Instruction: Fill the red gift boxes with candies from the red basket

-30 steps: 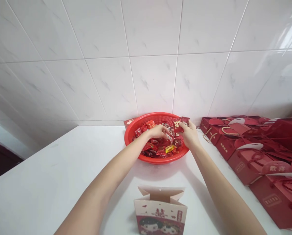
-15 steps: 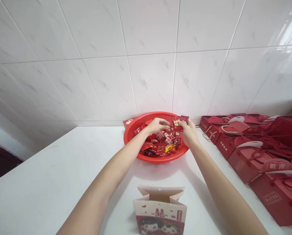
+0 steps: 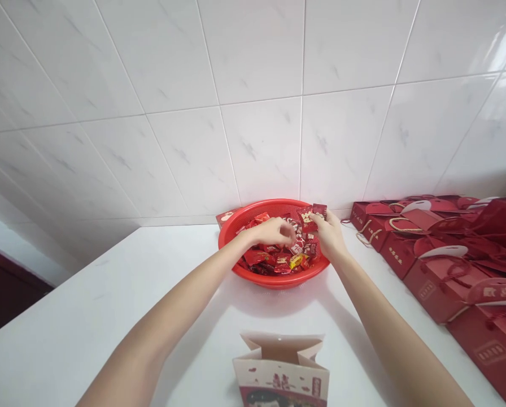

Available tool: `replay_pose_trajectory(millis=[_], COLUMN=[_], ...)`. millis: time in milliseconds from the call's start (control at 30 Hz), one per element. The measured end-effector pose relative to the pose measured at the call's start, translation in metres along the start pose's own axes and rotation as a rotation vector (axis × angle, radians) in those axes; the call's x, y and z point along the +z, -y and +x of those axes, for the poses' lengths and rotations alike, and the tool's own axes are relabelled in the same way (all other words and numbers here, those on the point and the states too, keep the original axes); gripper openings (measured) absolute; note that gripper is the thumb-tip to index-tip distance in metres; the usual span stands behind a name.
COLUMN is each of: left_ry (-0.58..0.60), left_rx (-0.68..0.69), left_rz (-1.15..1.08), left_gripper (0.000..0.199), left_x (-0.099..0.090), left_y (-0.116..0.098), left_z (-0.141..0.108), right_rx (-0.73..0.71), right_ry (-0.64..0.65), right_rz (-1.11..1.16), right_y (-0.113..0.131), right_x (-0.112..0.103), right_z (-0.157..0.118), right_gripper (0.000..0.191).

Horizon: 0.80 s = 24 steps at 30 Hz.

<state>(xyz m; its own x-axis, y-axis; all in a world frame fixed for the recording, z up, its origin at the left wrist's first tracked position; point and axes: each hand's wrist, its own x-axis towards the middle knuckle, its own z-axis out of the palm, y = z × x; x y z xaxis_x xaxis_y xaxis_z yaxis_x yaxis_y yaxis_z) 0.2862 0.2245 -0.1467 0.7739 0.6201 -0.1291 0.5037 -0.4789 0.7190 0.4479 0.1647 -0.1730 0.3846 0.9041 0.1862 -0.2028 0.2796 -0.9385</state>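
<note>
My right hand pinches red candy packets with pale printing, raised over the right rim of a red plastic basket. Above the middle of the same basket hovers my left hand, its fingers loosely curved and apart from the thumb, with nothing visible in them. Small wrapped candies, mostly red and one of them yellow, are heaped in the basket below both hands. Close to me stands an open paper gift box with a cartoon print, its top flaps spread; its lower part is cut off by the frame.
Several red gift boxes with cord handles stand in rows along the right side of the white table. A flat red printed piece shows behind the basket. A tiled wall closes off the back.
My left hand has lowered slightly towards the candies and its fingers have curled. My right hand still holds the red packets at the right rim. The view has shifted a little.
</note>
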Motion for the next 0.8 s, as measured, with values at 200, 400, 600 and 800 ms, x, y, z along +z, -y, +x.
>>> replay_pose_trajectory(millis=[200, 400, 600, 800], left_ry=[0.232, -0.190, -0.381, -0.544], left_rx=[-0.407, -0.287, -0.255, -0.118], left_rz=[0.218, 0.357, 0.326, 0.354], left_gripper=[0.042, 0.066, 0.073, 0.068], left_x=[-0.009, -0.001, 0.005, 0.014], left_y=[0.014, 0.034, 0.037, 0.034], left_z=[-0.029, -0.024, -0.028, -0.041], right_rx=[0.019, 0.015, 0.062, 0.039], right_ry=[0.085, 0.219, 0.342, 0.486], right_rz=[-0.153, -0.421, -0.673, -0.875], right_y=[-0.002, -0.003, -0.005, -0.003], right_x=[0.001, 0.003, 0.004, 0.004], right_z=[-0.002, -0.011, -0.017, -0.039], right_gripper=[0.021, 0.009, 0.011, 0.013])
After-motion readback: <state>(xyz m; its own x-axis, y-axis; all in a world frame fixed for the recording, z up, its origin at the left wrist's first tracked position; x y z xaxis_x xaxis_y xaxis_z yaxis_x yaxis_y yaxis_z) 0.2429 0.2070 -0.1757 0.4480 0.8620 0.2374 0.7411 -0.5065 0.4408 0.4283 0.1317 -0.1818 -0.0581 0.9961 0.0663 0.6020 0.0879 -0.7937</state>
